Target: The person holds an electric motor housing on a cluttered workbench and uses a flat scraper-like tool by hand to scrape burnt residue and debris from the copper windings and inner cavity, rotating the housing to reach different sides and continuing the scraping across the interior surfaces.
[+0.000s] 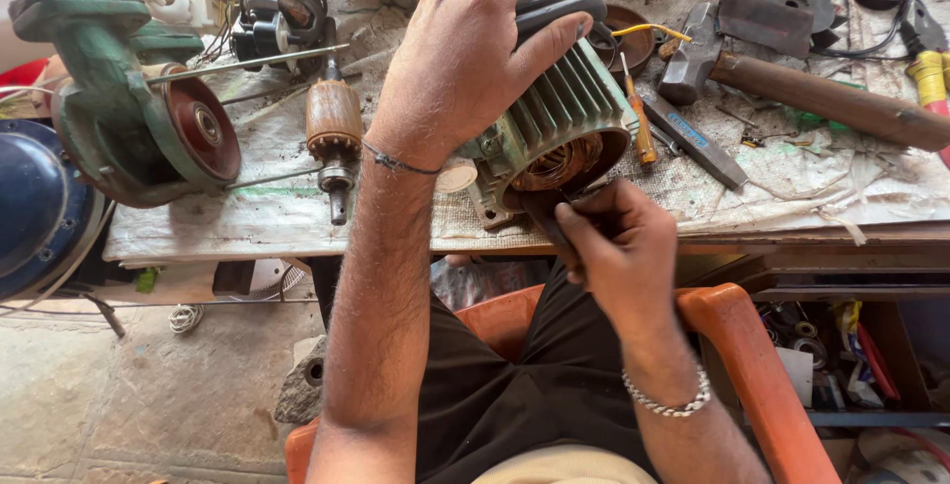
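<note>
Green finned motor housing (559,118) sits tipped on its side right at the front edge of the workbench (811,182), open end facing the person so you can see the copper windings (556,162) inside. Left hand (470,53) is spread wide over the top of the casing, pinning it down. Right hand (618,242) is pinched tight around a dark thin tool (542,215) poked at the mouth of the housing, can't tell exactly what tool. Not much elbow room: a rotor (333,128) with copper-brown armature lies just to the left, an orange-handled screwdriver (641,123) just beside on the right, and a rusty hammer (792,83) farther out. Bench is covered in grubby woven sacking. Orange plastic chair (752,365) below.
</note>
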